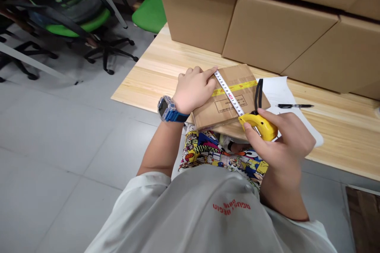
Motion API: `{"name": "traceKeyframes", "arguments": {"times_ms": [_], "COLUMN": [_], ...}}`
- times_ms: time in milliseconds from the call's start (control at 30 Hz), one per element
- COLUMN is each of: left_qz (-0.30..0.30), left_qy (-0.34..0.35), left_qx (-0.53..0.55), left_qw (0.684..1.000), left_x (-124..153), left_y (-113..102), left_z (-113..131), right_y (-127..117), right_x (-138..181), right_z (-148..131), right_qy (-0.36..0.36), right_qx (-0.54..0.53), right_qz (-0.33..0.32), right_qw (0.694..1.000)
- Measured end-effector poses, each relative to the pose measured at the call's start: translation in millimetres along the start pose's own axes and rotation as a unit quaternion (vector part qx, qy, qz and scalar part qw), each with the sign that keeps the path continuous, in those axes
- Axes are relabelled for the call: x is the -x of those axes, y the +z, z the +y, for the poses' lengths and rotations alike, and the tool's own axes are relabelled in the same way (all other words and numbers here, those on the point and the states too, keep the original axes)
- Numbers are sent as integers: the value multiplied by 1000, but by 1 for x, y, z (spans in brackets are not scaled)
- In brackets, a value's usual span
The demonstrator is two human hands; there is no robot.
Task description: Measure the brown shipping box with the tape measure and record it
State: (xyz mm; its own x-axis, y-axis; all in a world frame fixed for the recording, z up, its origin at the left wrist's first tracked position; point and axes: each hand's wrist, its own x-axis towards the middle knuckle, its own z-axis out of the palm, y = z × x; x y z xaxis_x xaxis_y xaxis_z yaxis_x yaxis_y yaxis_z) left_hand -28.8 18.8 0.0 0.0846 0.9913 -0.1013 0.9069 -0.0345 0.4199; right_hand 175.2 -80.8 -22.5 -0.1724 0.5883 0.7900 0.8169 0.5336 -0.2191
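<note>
Flat brown cardboard box (222, 106): at near edge of pale wooden tabletop (145, 81). Yellow-cased tape measure (265, 127): grasped in your right hand (286, 138), numbered white blade (227, 91) already drawn across box, not yet retracted. Your left hand (192, 87): at blade's far end; grip unclear.

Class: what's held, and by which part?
Right hand: yellow plastic tape measure, held by its case. Left hand: touches white numbered strip near its end.

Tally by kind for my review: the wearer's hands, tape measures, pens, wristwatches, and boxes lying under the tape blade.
Hands (left hand, right hand): 2
Tape measure: 1
Pen: 1
Wristwatch: 1
Box under blade: 1
Total: 6
</note>
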Motion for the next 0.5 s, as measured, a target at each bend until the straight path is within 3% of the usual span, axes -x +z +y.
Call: {"name": "traceKeyframes", "arguments": {"times_ms": [200, 400, 500], "left_qz": [13, 11, 14], "left_qy": [1, 1, 4], "left_qx": [1, -4, -6], "left_qw": [1000, 1000, 1000], "left_x": [0, 0, 0], "left_y": [2, 3, 3], "left_z": [-1, -2, -2], "right_y": [8, 46, 65], "right_x": [-8, -25, -43], "right_z": [8, 13, 14], "right_qy": [40, 61, 74], "right_qx": [21, 8, -18], "right_qz": [11, 13, -38], "right_qw": [999, 998, 996]}}
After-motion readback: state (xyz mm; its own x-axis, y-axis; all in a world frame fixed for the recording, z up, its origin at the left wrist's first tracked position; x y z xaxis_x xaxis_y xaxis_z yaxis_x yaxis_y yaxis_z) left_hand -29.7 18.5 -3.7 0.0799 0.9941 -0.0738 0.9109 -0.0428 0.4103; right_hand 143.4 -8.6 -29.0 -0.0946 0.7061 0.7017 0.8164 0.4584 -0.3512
